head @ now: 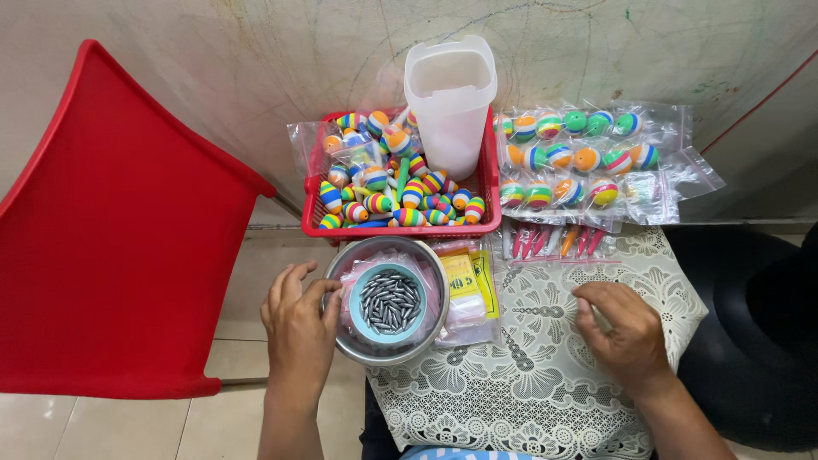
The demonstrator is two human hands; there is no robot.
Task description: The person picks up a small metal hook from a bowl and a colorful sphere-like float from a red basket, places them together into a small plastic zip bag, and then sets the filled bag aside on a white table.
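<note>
Your left hand [300, 328] rests curled, fingers loosely spread, against the left rim of the steel bowl [358, 349]. Inside it sits a blue cup [356, 294] of grey sinkers [390, 301], long axes mostly near-to-far. Your right hand [625, 328] is closed, holding what I cannot tell. The red basket [486, 183] of striped floats [409, 194] lies just beyond; bare lace cloth [528, 358] lies between your hands.

Rainbow-striped floats [400, 200], red basket [487, 183], red chair [111, 247], white lace-patterned cloth [545, 358], grey, perhaps metal, weights [390, 301]
</note>
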